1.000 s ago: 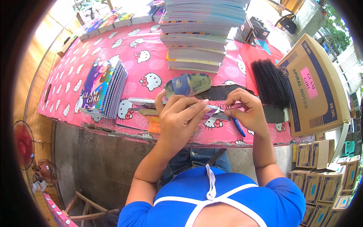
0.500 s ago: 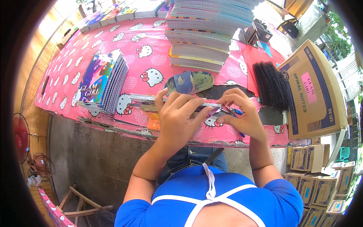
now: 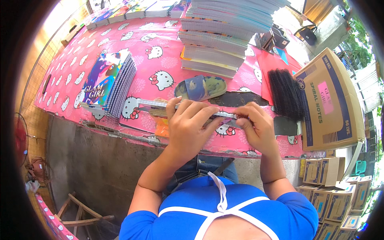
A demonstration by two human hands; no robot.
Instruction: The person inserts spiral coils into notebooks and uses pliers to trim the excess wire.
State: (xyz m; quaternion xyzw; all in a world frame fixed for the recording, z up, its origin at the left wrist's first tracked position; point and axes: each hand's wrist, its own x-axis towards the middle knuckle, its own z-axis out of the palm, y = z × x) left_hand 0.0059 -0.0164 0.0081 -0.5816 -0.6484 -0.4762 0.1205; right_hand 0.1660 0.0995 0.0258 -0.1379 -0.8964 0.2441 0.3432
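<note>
My left hand [image 3: 191, 122] grips a notebook [image 3: 222, 115] from above, fingers over its far side and thumb on the near side. The notebook is seen nearly edge-on, its spine side up, just over the table's front part. At its right end my right hand [image 3: 258, 126] is closed, thumb and fingertips pinched together; what lies between them is hidden. Behind the hands lies a slide sandal [image 3: 201, 88] with a blue and green pattern. An orange packet [image 3: 162, 130] is partly covered by my left hand.
Finished-looking spiral notebooks [image 3: 108, 82] are stacked at left. A tall pile of notebooks [image 3: 218, 44] rises behind the sandal. Black spiral coils [image 3: 285, 94] lie at right against a large carton [image 3: 334, 102]. More cartons [image 3: 334, 204] stand below right. The pink table cover [image 3: 158, 60] has a worn front edge.
My right hand has closed in at the notebook's right end. The blue-handled tool that showed by it earlier is out of sight. My left hand keeps its grip.
</note>
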